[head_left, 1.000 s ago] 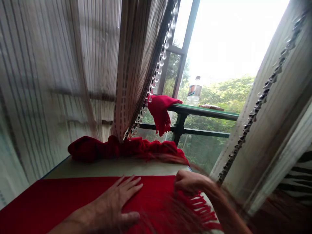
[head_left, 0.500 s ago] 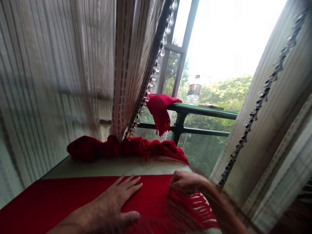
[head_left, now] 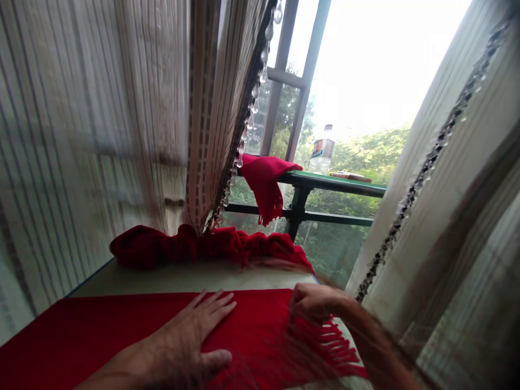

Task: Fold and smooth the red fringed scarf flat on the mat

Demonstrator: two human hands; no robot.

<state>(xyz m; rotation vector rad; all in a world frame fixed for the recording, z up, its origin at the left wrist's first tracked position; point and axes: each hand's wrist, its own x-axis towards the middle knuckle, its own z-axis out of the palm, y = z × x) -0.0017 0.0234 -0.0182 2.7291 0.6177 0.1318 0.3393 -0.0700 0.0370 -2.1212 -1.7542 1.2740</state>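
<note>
A red scarf (head_left: 122, 319) lies flat and smooth across the pale table, with a fringe (head_left: 335, 344) along its right end. My left hand (head_left: 199, 325) rests on it palm down, fingers stretched out and thumb apart. Close to the fringe, my right hand (head_left: 314, 303) is closed, its curled fingertips pointing down at the cloth. Those fingertips are hidden, so whether they pinch the scarf or something small does not show. Blurred hair-like strands cross the lower part of the view.
Bunched red cloth (head_left: 203, 246) lies along the table's far edge (head_left: 162, 279). Behind it, another fringed red scarf (head_left: 266, 181) hangs over a green railing (head_left: 345, 186), where a plastic bottle (head_left: 322, 150) stands. Striped curtains (head_left: 101, 108) with bead trim hang on both sides.
My right hand has shifted slightly right over the scarf, still closed. My left hand stays in place. The right curtain's lower part has swung a little to the left.
</note>
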